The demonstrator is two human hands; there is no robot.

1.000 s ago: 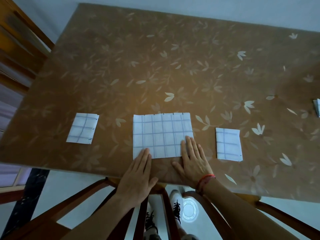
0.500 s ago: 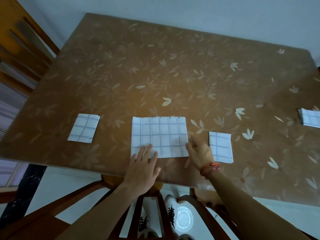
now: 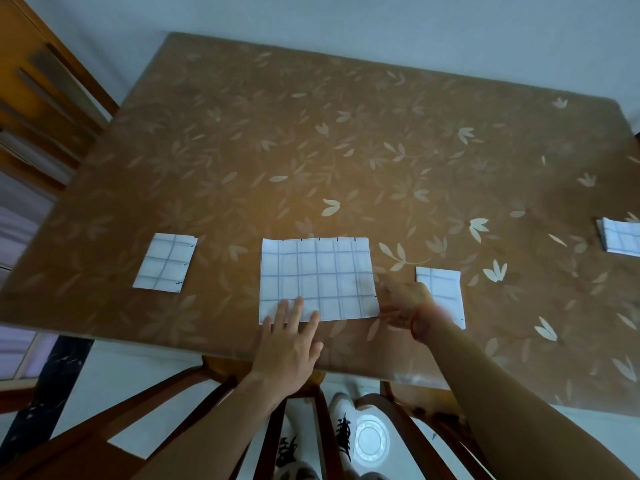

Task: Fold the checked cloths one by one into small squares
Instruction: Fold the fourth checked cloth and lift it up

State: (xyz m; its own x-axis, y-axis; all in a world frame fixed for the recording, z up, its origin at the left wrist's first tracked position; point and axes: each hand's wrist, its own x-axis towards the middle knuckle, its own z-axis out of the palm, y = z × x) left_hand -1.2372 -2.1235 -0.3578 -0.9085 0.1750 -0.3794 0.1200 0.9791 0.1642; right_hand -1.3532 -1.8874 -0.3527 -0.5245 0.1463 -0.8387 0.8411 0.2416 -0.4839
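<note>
A small folded cloth on the left (image 3: 165, 262) lay flat on the brown flowered table (image 3: 311, 133), well apart from the rest; at the near edge in the middle lay the larger half-folded cloth (image 3: 317, 277), white with blue checks, its long side toward the person. The left hand (image 3: 289, 344) rested on that cloth's near left corner, fingers straight and a little spread, palm down; the right hand (image 3: 405, 303) was at the cloth's right edge by the near corner, too blurred for me to tell whether its fingers pinched the cloth or only touched it. Just beyond that hand sat another small folded cloth on the right (image 3: 445, 289); a pile of cloths (image 3: 621, 240) showed at the far right edge. Under the table stood a wooden chair (image 3: 69, 455) and a pair of white shoes (image 3: 343, 420).
</note>
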